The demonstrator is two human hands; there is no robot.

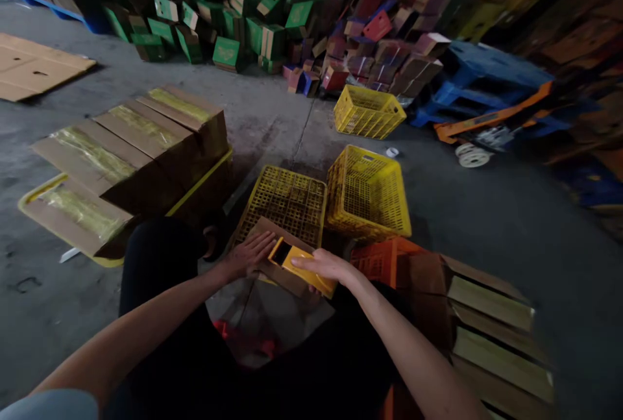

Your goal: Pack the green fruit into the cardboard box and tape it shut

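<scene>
My right hand (pixel 321 265) is closed around a yellow hand-held tool (pixel 304 263) with a dark opening framed at its front end. Its exact kind I cannot make out. Under the tool lies a brown cardboard box (pixel 285 280), tilted between my knees and partly hidden by both hands. My left hand (pixel 249 254) rests flat on the cardboard, fingers stretched out, just left of the tool's front. Beyond the cardboard, an overturned yellow plastic crate (pixel 292 196) shows its gridded base and touches or nearly touches it.
Taped cartons (pixel 146 141) fill a yellow crate at left. More taped cartons (pixel 491 316) sit in an orange crate (pixel 379 259) at right. Yellow crates (pixel 372 196) stand ahead. Green boxes (pixel 226 50) are heaped behind, near blue pallets (pixel 487 76) and an orange pallet jack (pixel 496 115).
</scene>
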